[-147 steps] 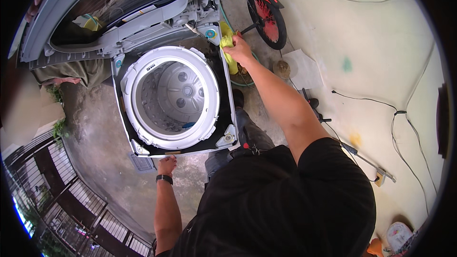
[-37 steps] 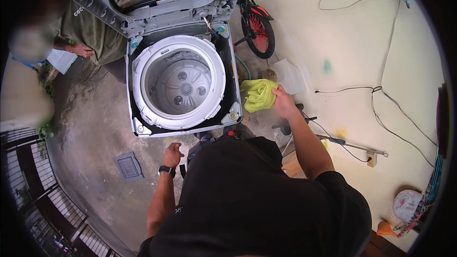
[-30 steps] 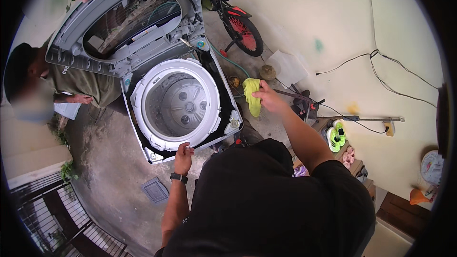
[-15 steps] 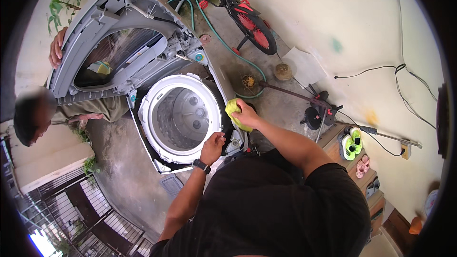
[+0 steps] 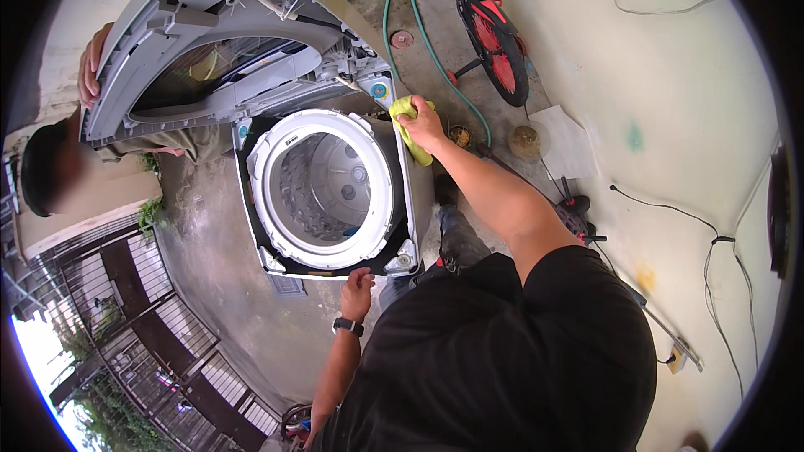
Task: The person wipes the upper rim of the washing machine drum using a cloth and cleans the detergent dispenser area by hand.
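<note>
The person's right hand point(image 5: 421, 123) presses a crumpled yellow-green cloth point(image 5: 408, 124), fingers clamped over it, against the far right corner of the open top-loading washing machine point(image 5: 408, 192), so the soft cloth lies directly under that hand with its long axis running along the machine's right edge. The left hand point(image 5: 358, 288) rests on the machine's near rim, fingers loosely curled and apart, holding nothing, well apart from the cloth. A white plastic ring point(image 5: 381, 192) circles the perforated metal drum point(image 5: 322, 188), and another person's hand point(image 5: 89, 67) holds up the raised grey lid panel point(image 5: 201, 42) beyond the machine.
</note>
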